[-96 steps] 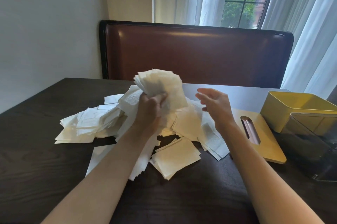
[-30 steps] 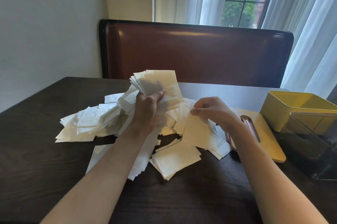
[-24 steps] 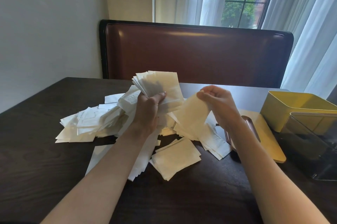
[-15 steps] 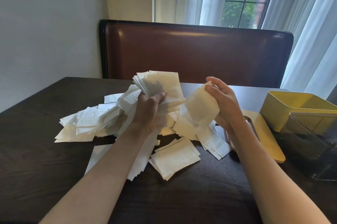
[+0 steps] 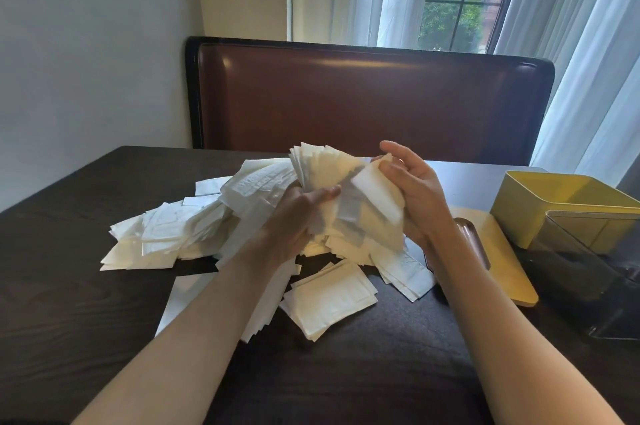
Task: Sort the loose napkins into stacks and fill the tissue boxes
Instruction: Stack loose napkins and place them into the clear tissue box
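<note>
Two hands (image 5: 349,203) gripping napkins (image 5: 332,172)

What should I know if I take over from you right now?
Left hand grips a fanned stack of napkins above the table.
Right hand holds one napkin against that stack.
The loose pile lies on the table; a small neat stack sits nearer.
Yellow box, its lid off, and clear box at right: no napkins seen inside.
Left: finish stacking, fill both.
</note>
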{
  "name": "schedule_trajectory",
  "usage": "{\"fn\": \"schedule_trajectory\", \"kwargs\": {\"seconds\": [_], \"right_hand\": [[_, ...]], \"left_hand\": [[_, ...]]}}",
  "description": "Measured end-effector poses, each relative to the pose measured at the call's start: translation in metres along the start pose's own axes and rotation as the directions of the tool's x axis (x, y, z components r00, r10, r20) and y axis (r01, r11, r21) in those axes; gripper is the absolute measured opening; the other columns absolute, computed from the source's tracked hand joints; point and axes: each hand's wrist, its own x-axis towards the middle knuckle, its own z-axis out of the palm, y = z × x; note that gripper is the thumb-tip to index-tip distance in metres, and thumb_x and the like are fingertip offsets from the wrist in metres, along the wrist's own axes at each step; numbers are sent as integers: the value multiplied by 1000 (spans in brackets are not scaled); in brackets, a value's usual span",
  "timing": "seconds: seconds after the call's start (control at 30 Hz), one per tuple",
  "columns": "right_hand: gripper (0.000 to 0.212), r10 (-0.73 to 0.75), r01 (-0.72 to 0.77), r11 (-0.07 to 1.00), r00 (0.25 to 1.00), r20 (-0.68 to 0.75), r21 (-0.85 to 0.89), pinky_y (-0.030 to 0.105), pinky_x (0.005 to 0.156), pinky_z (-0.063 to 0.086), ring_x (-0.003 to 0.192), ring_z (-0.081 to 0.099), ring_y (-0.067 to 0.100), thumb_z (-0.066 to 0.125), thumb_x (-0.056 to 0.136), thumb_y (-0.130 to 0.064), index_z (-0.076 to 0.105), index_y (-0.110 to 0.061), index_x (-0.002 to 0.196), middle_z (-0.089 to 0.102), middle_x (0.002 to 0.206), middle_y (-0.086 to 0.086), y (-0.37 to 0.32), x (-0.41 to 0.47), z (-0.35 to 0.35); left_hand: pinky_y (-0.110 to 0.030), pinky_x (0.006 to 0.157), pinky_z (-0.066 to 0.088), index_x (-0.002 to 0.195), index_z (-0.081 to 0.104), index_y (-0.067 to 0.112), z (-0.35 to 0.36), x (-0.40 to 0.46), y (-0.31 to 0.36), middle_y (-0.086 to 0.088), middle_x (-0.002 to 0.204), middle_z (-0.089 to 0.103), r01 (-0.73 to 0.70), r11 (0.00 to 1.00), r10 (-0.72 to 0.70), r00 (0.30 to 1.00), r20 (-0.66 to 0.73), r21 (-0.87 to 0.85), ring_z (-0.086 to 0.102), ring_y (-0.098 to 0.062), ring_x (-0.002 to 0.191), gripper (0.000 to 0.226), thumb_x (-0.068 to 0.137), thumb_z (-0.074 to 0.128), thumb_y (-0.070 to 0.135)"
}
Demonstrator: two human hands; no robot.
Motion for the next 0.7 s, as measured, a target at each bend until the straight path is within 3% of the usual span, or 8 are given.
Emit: {"fn": "schedule_trajectory", "kwargs": {"seconds": [0.07, 0.17, 0.23, 0.33, 0.43, 0.53, 0.63, 0.7], "right_hand": [[21, -54, 47, 987, 998, -44, -150, 28, 66, 56, 76, 65, 15, 59, 93, 2, 67, -11, 108, 71, 84, 3, 6, 2, 2], [18, -169, 129, 930, 982, -89, -343, 25, 67, 56, 80, 68, 14, 65, 90, -2, 69, -10, 106, 73, 84, -1, 13, 4, 0], [18, -228, 167, 901, 967, -111, -402, 22, 65, 55, 78, 68, 11, 68, 89, -3, 71, -9, 106, 73, 82, -2, 15, 4, 1], [19, -263, 182, 867, 958, -116, -463, 20, 64, 56, 80, 70, 9, 67, 90, -5, 71, -14, 106, 74, 83, -11, 16, 5, 1], [22, -255, 189, 870, 963, -87, -455, 21, 68, 57, 89, 70, 10, 64, 93, -4, 68, -15, 112, 75, 90, -15, 18, 6, 0], [27, -246, 194, 925, 961, -126, -327, 22, 79, 56, 98, 68, 9, 64, 92, -2, 66, -12, 117, 74, 102, -8, 19, 9, -1], [45, -181, 123, 898, 979, -99, -422, 18, 92, 51, 116, 60, 5, 66, 90, -28, 55, -19, 133, 62, 128, -8, 20, 11, -1], [60, -68, 42, 880, 997, -37, -474, 22, 92, 53, 118, 57, 7, 64, 84, -42, 50, -22, 139, 58, 131, -7, 23, 10, -1]], "left_hand": [[-30, 74, 60, 105, 61, 15, 6, -3, 3, -12, 99, 68, 20, 1000, -20, 999, 47, -14, 68, -25, 93, 13, 103, 49, 16], [-39, 83, 60, 115, 63, 21, 9, -4, 3, -9, 103, 75, 62, 992, -41, 982, 184, -109, 72, -23, 95, 28, 104, 42, 34], [-40, 86, 59, 119, 62, 19, 7, -3, 0, -8, 103, 75, 63, 991, -34, 974, 225, -120, 73, -22, 96, 31, 98, 50, 39], [-39, 87, 59, 118, 62, 11, 6, -1, -6, -10, 101, 74, -4, 1000, 7, 967, 256, -11, 71, -24, 99, 31, 88, 66, 19], [-33, 81, 59, 109, 65, 13, 5, 2, -10, -6, 93, 75, -73, 994, 56, 978, 199, 80, 72, -20, 92, 26, 91, 61, -5], [-30, 75, 60, 110, 64, 10, 4, 3, -8, -9, 95, 74, -129, 992, 127, 986, 109, 14, 71, -23, 92, 28, 88, 62, -8], [-38, 80, 60, 114, 64, 7, -1, 6, -7, -14, 102, 72, -190, 981, 192, 981, 36, -43, 71, -28, 97, 40, 75, 69, 4], [-45, 87, 59, 117, 65, 7, -2, 7, -7, -16, 107, 72, -188, 982, 189, 981, 49, -23, 70, -32, 102, 45, 72, 69, 6]]}}
